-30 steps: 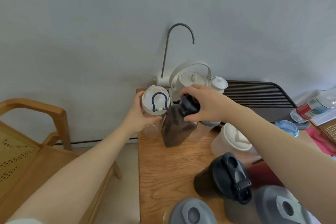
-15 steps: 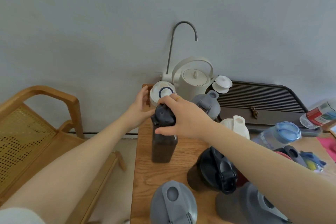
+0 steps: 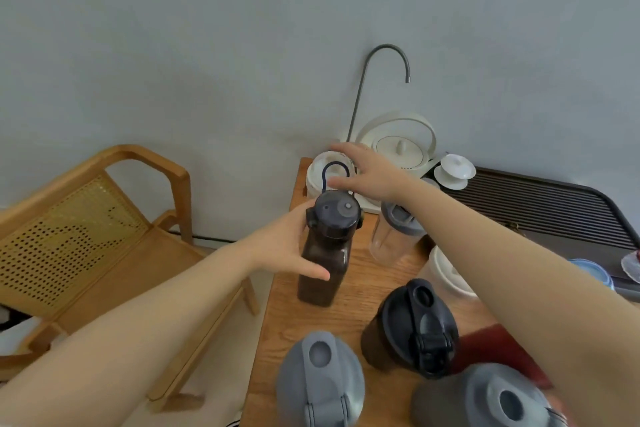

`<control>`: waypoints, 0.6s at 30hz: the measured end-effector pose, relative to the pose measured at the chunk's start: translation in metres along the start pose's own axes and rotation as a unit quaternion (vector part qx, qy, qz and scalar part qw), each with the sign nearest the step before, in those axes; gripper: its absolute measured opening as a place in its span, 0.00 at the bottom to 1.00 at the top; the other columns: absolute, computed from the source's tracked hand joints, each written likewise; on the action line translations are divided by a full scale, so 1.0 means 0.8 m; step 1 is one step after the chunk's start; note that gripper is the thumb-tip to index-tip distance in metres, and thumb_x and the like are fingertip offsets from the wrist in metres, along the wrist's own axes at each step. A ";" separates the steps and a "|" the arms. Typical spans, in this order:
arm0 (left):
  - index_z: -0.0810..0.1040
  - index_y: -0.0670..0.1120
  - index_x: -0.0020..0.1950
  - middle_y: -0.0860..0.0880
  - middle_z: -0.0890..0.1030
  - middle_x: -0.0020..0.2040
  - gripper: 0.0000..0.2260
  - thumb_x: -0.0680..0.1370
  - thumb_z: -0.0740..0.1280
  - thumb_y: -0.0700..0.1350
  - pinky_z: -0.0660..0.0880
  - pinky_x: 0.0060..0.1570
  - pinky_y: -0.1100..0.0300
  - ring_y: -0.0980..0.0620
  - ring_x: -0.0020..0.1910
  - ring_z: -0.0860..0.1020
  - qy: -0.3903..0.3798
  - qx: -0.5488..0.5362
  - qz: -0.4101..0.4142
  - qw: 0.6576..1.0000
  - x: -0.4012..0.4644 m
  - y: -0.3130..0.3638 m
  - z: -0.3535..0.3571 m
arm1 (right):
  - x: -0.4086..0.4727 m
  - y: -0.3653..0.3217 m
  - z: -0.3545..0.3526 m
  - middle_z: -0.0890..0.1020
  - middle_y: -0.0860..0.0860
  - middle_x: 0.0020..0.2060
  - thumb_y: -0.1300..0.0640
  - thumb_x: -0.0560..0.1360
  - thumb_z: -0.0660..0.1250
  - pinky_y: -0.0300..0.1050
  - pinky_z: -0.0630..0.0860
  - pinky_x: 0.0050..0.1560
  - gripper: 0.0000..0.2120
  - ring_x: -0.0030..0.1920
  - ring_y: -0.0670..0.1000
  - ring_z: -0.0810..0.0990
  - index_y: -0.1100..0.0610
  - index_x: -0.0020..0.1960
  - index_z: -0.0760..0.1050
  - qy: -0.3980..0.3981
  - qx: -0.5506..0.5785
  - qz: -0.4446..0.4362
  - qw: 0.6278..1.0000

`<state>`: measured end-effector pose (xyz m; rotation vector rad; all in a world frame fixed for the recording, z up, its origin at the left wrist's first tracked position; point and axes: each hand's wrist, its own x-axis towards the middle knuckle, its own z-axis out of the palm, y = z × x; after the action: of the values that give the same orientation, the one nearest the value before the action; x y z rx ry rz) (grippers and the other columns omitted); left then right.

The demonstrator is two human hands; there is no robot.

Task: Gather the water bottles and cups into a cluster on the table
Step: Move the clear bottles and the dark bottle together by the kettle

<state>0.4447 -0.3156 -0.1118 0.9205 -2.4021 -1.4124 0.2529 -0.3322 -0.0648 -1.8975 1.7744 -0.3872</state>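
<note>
My left hand [image 3: 284, 248] grips the side of a dark square bottle [image 3: 323, 270] with a black cap, standing upright near the left edge of the wooden table [image 3: 294, 329]. My right hand [image 3: 372, 175] reaches past it, fingers spread over the white lid of a clear bottle with a blue loop [image 3: 327, 172] at the table's far left corner; I cannot tell if it grips. A clear cup with a grey lid [image 3: 394, 236], a white-lidded cup [image 3: 446, 276], a black shaker [image 3: 412, 329] and two grey-lidded bottles [image 3: 320, 381] [image 3: 495, 399] stand nearby.
A white kettle [image 3: 398, 149] and a gooseneck tap [image 3: 384, 52] stand at the back against the wall. A dark slatted tea tray [image 3: 540, 208] with a white lidded bowl [image 3: 453, 170] lies right. A blue-lidded bottle [image 3: 594, 270] sits far right. A wooden chair [image 3: 86, 218] stands left.
The dark bottle passed from my right hand to my left hand. My left hand let go of the white-lidded bottle, and my right hand moved back over its lid.
</note>
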 end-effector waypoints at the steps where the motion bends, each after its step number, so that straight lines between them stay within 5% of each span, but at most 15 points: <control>1: 0.56 0.66 0.57 0.60 0.66 0.60 0.34 0.65 0.77 0.46 0.62 0.63 0.67 0.62 0.61 0.65 -0.009 0.010 -0.010 1.000 0.000 -0.001 0.001 | 0.004 0.000 0.003 0.62 0.53 0.73 0.50 0.73 0.67 0.46 0.60 0.68 0.33 0.73 0.54 0.61 0.52 0.73 0.57 -0.019 -0.029 -0.010 0.999; 7: 0.59 0.61 0.60 0.69 0.66 0.54 0.35 0.64 0.78 0.46 0.62 0.53 0.80 0.68 0.54 0.68 0.028 0.013 -0.020 0.999 -0.011 -0.015 0.002 | 0.021 -0.007 0.015 0.59 0.55 0.73 0.52 0.69 0.72 0.53 0.70 0.64 0.39 0.68 0.58 0.67 0.51 0.73 0.55 -0.036 -0.115 -0.017 0.993; 10: 0.60 0.60 0.62 0.68 0.67 0.55 0.37 0.62 0.79 0.49 0.66 0.58 0.69 0.67 0.55 0.69 0.095 0.015 -0.028 0.995 -0.030 -0.026 -0.018 | 0.022 -0.009 0.016 0.63 0.55 0.71 0.53 0.67 0.72 0.52 0.75 0.56 0.38 0.61 0.58 0.73 0.51 0.72 0.56 -0.011 -0.142 -0.015 0.990; 13: 0.57 0.58 0.62 0.68 0.65 0.52 0.38 0.62 0.78 0.48 0.66 0.49 0.73 0.67 0.49 0.69 0.176 0.038 -0.041 0.983 -0.044 -0.026 -0.050 | 0.017 -0.010 0.017 0.65 0.55 0.68 0.51 0.66 0.73 0.52 0.76 0.54 0.40 0.57 0.57 0.75 0.50 0.71 0.56 -0.001 -0.170 -0.022 0.985; 18: 0.58 0.53 0.66 0.52 0.69 0.62 0.40 0.62 0.79 0.47 0.67 0.53 0.62 0.57 0.55 0.67 0.217 0.061 -0.040 0.974 -0.021 -0.036 -0.079 | -0.004 -0.012 0.015 0.63 0.53 0.69 0.50 0.63 0.74 0.52 0.75 0.55 0.42 0.59 0.57 0.74 0.48 0.71 0.55 -0.037 -0.210 -0.024 0.977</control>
<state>0.4988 -0.3607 -0.1010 1.2219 -2.1551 -0.9664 0.2668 -0.3267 -0.0695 -2.2069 1.8729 0.0506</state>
